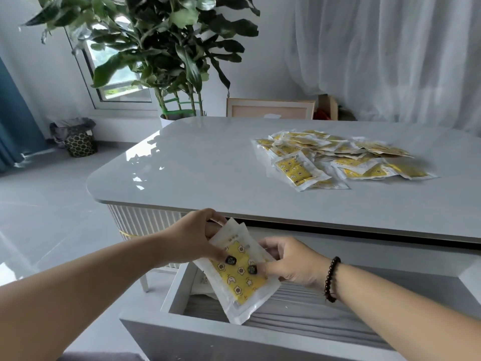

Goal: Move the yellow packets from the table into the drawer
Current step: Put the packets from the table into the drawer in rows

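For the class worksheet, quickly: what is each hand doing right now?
Left hand: fingers curled round the top of the yellow packets, holding them over the open drawer.
Right hand: thumb and fingers pinching the same packets.

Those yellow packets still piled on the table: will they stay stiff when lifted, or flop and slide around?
Probably floppy: the packets held over the drawer by the left hand and right hand are thin, flat film pouches. Likely slippery: the film looks glossy, and the pile lies overlapping on a shiny table. Probably light, since several are held at once.
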Demonstrator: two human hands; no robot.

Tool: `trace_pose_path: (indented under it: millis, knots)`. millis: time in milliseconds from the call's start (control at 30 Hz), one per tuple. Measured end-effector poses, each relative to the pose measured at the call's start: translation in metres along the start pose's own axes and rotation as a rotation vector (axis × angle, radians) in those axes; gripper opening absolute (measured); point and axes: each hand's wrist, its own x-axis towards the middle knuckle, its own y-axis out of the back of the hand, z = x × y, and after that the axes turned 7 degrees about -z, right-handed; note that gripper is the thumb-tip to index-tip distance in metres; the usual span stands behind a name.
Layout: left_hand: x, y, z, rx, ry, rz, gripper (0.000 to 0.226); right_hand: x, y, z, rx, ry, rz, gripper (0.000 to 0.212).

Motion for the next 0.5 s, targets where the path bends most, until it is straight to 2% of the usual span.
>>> trace_pose_path:
  millis: [167, 267, 400, 500]
  knots:
    - [0.007, -0.016, -0.012, -0.064, -0.020, -0.011, 0.054, 0.009, 0.003, 0.014, -0.017, -0.061, -0.069, 0.031]
    - [0.013, -0.021, -0.025, -0.086, -0.013, 0.026, 0.045, 0.008, 0.018, 0.024, -0.117, -0.168, 0.010, 0.030]
    - [0.019, -0.017, -0.044, 0.411, -0.023, -0.060, 0.035, 0.010, 0.046, 0.046, -0.034, -0.399, 0.228, 0.033]
    - [0.026, -0.025, -0.053, 0.756, -0.047, -0.135, 0.049, 0.020, 0.049, 0.060, 0.039, -0.489, 0.327, 0.029]
